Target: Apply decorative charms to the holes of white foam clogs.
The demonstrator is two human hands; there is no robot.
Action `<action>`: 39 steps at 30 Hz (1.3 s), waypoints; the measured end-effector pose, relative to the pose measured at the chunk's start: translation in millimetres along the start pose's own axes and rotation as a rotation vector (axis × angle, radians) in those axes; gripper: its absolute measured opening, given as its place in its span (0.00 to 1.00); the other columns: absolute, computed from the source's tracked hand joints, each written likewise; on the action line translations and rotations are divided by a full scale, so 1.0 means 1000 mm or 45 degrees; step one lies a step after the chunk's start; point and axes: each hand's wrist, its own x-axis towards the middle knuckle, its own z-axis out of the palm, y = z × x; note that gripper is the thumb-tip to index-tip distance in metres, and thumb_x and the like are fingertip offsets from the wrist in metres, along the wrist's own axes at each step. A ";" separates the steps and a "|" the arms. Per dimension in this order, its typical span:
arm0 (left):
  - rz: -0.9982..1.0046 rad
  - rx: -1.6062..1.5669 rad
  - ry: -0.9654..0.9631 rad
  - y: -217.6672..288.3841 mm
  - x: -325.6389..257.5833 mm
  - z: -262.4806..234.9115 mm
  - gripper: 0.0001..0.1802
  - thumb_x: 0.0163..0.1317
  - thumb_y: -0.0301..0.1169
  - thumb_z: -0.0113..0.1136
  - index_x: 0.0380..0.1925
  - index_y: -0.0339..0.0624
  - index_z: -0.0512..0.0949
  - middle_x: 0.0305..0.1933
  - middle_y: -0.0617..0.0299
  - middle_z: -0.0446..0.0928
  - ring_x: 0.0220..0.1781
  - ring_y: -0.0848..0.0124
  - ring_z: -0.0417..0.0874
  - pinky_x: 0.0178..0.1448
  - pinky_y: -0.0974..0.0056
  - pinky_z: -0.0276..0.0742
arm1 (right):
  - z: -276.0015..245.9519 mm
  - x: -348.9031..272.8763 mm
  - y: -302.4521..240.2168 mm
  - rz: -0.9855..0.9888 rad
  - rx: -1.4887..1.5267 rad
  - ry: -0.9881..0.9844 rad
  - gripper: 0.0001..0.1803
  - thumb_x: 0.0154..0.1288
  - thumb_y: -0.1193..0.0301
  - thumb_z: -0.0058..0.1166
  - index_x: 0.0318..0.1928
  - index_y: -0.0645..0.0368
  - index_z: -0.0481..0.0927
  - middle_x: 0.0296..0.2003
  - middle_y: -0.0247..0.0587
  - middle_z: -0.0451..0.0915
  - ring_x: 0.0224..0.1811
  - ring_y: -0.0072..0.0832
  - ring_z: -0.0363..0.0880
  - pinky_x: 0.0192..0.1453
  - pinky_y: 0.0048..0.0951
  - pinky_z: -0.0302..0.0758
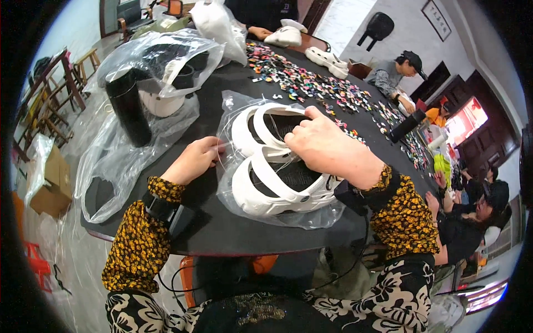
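Note:
A pair of white clogs (266, 188) lies in a clear plastic bag (311, 216) on the dark table (222, 233), right in front of me. My right hand (322, 145) rests on top of the clogs, fingers curled around the strap of the far clog (261, 123). My left hand (194, 160) pinches the bag's left edge beside the clogs. Both wrists carry dark bands over yellow-and-black patterned sleeves.
A black cylinder flask (129, 105) stands at the left among crumpled clear bags (161, 55) holding more shoes. Several small colourful charms (316, 83) are strewn across the far table. More white clogs (327, 60) lie at the far end. Other people sit at the right (472, 216) and far side (397, 75).

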 end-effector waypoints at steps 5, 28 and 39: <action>-0.053 -0.023 -0.053 -0.003 -0.002 -0.003 0.18 0.66 0.26 0.43 0.54 0.34 0.71 0.50 0.58 0.77 0.48 0.72 0.78 0.50 0.66 0.76 | -0.005 -0.041 0.020 0.108 -0.077 0.045 0.04 0.46 0.76 0.54 0.26 0.55 0.77 0.23 0.37 0.79 0.33 0.31 0.81 0.51 0.33 0.67; 0.043 -0.100 0.288 0.010 -0.007 -0.008 0.13 0.67 0.30 0.50 0.46 0.34 0.77 0.39 0.57 0.81 0.34 0.76 0.78 0.38 0.71 0.75 | 0.125 -0.253 0.116 1.023 -0.098 -0.583 0.06 0.48 0.76 0.54 0.28 0.60 0.82 0.34 0.45 0.83 0.41 0.38 0.82 0.54 0.44 0.66; 0.003 -0.105 0.348 0.011 0.000 -0.007 0.14 0.68 0.31 0.48 0.45 0.33 0.77 0.35 0.58 0.81 0.31 0.76 0.78 0.37 0.71 0.74 | 0.190 -0.317 0.158 1.436 -0.188 -0.583 0.06 0.45 0.74 0.57 0.27 0.60 0.83 0.33 0.50 0.83 0.40 0.44 0.82 0.51 0.48 0.69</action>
